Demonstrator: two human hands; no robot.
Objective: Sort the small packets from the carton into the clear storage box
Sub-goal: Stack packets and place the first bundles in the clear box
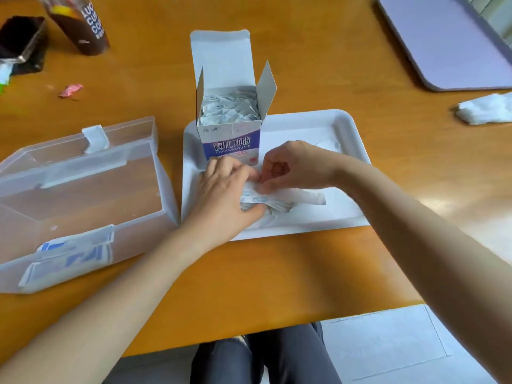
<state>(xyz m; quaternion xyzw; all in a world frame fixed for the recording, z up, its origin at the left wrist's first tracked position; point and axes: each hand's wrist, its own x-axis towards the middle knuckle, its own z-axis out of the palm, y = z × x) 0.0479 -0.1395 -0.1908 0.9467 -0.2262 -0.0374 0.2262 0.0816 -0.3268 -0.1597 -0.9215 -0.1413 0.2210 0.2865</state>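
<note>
A: How many containers?
B: One carton [231, 145], one clear storage box [83, 189], one white tray [346, 128].
A: And packets [230, 106]?
B: Too many in the carton to count; the held bunch blurs together too.
A: Hands?
B: Two: left hand [227, 189], right hand [299, 167].
A: Anything else?
B: One bottle [83, 26], one pink wrapper [70, 90], one white wad [484, 108].

1. At 11 o'clock, the dark bottle [83, 26] was cut off by the upper edge.
2. At 9 o'clock, the clear storage box [166, 184] ran past the left edge.
3. At centre, the packets [291, 196] lay partly hidden under the left hand [224, 189]; their print was too blurred to read.
</note>
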